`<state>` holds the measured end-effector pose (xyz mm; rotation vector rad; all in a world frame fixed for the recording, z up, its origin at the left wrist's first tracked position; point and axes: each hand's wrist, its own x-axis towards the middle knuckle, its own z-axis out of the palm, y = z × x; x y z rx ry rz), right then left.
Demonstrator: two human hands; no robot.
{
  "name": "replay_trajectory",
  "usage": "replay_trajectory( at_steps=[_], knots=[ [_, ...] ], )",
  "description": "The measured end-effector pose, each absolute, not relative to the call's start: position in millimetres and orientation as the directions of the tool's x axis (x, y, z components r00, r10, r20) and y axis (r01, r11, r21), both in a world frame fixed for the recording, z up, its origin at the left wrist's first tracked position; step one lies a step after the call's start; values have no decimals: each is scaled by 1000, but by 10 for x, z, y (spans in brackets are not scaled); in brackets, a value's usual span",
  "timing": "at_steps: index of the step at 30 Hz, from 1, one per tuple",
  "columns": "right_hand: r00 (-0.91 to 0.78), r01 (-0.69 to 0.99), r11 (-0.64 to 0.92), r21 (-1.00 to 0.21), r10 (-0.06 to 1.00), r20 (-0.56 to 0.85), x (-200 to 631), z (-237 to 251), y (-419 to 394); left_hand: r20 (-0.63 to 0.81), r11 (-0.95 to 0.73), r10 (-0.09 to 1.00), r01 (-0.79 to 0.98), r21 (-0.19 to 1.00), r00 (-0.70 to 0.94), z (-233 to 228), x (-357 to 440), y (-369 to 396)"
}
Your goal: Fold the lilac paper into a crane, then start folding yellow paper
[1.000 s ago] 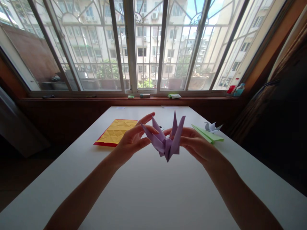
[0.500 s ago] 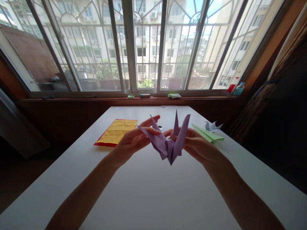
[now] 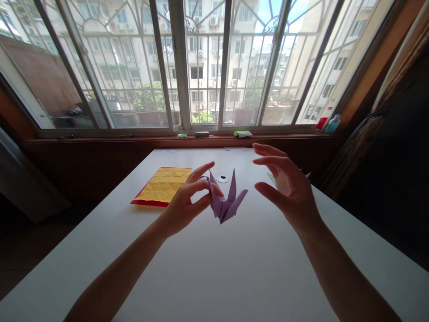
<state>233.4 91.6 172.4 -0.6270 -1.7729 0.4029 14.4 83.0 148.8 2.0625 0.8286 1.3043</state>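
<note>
A purple paper crane [image 3: 226, 200] is held above the white table [image 3: 214, 268] by my left hand [image 3: 187, 201], which pinches one of its wings between thumb and fingers. My right hand [image 3: 284, 183] is raised to the right of the crane, apart from it, fingers spread and holding nothing. The crane's two points stick upward and its body hangs down.
A yellow creased sheet with a red edge [image 3: 163, 184] lies at the left. A green folded paper [image 3: 271, 178] and a small white crane are mostly hidden behind my right hand. A small round object [image 3: 221, 179] sits beyond the crane. Small items [image 3: 242, 133] rest on the windowsill.
My right hand has let go of the purple crane and lifted up to the right. The crane now hangs from my left hand alone, lower and further left.
</note>
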Motion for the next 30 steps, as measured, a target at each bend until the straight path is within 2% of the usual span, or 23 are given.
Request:
replay_trajectory(
  at_steps=[3, 7, 11, 19, 30],
  knots=[
    [-226, 355, 840, -410, 503, 834, 2342, 1718, 865, 575, -669, 741, 302, 679, 346, 1446, 202, 821],
    [-359, 420, 832, -362, 519, 776, 2299, 1684, 897, 618, -713, 701, 344, 611, 355, 1429, 269, 754],
    [-429, 420, 833, -359, 531, 731, 2267, 1663, 935, 637, -728, 686, 336, 598, 351, 1422, 298, 698],
    [-541, 317, 843, -434, 537, 648, 2290, 1642, 904, 611, -674, 733, 193, 714, 300, 1365, 314, 757],
    [-490, 316, 818, -481, 575, 655, 2210, 1616, 899, 621, -674, 735, 193, 713, 272, 1359, 380, 713]
  ],
)
